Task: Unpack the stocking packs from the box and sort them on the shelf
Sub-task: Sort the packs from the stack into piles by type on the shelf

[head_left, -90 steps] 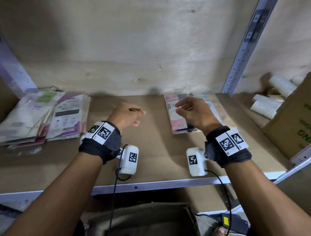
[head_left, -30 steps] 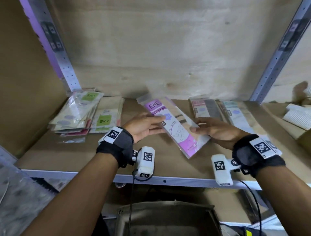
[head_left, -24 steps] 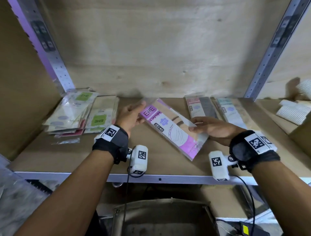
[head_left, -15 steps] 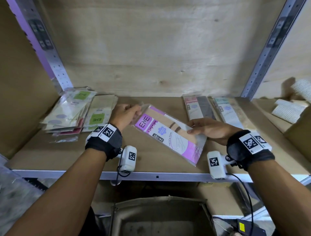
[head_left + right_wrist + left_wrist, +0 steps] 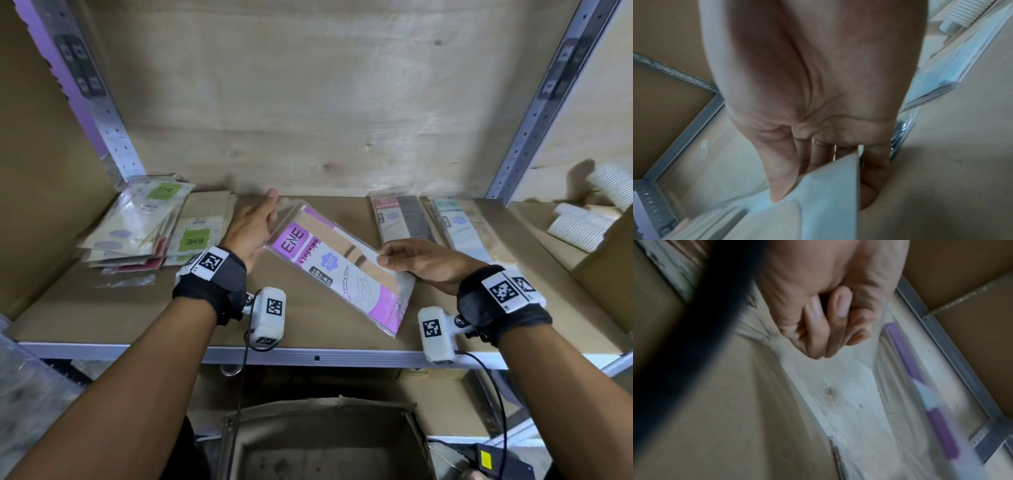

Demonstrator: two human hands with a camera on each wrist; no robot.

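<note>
A pack [image 5: 337, 265] lies on the shelf [image 5: 308, 317], between side stacks [image 5: 147, 222].

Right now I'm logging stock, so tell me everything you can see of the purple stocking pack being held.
The purple stocking pack is a flat, clear plastic sleeve with a purple card printed "ENE STOCKING" and beige hosiery inside. It is held tilted above the shelf, its top end to the left. The left hand holds its top end; the right hand pinches its right edge.
</note>
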